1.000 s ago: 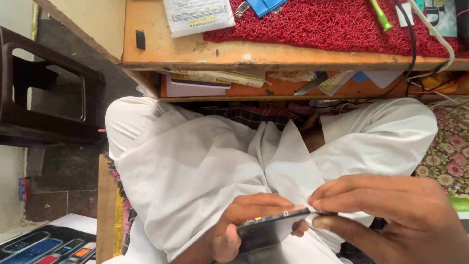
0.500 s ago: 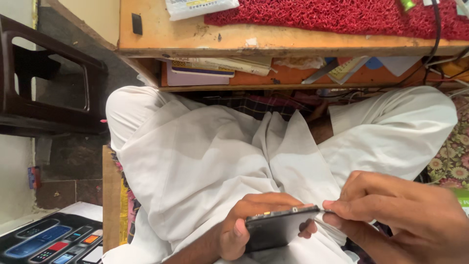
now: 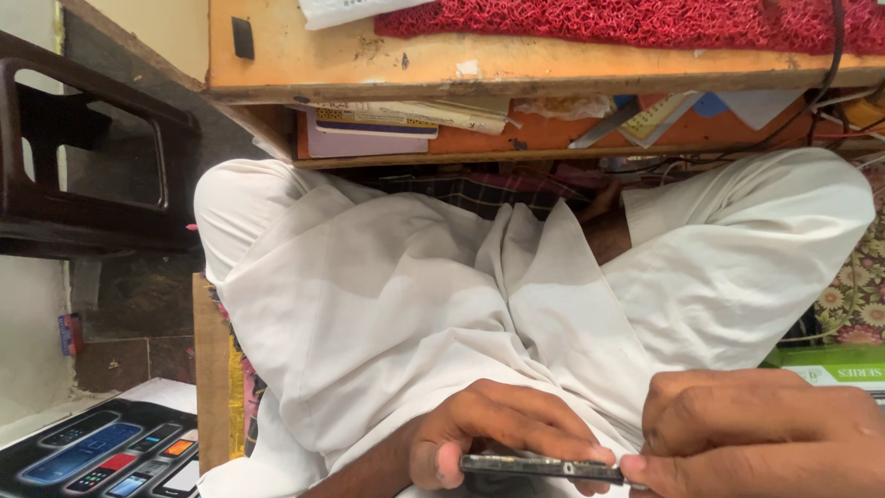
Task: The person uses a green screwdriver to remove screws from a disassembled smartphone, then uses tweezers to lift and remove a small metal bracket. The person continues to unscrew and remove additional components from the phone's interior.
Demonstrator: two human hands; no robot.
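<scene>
A wooden worktop (image 3: 369, 65) runs across the top of the view, its front edge chipped and worn. A red, coarse mat (image 3: 627, 20) covers most of its upper face, and a black cable (image 3: 834, 55) drops over the right end of that edge. Under the worktop is an open shelf (image 3: 553, 138) with an orange back wall: at its left end lies a stack of books and papers (image 3: 387, 124), and toward the right sit loose sheets and cards in white, blue and cream. A dark chair (image 3: 83, 175) stands off the worktop's left corner.

Below the shelf, the person's lap in white cloth (image 3: 461, 304) fills the middle of the view. A poster showing phones (image 3: 101, 452) lies at the lower left corner, and a green box (image 3: 830, 364) is at the right.

The thing in hand is a thin, dark, flat phone (image 3: 539, 468), seen edge-on and level, low in the view above the lap, well below the worktop's front edge. Its edge looks scuffed, with small pale marks.

The left hand (image 3: 502, 433) curls around the phone's left end, thumb below and fingers over the top edge. The right hand (image 3: 765, 433) has its fingers pressed together, pinching the phone's right end at the fingertips.
</scene>
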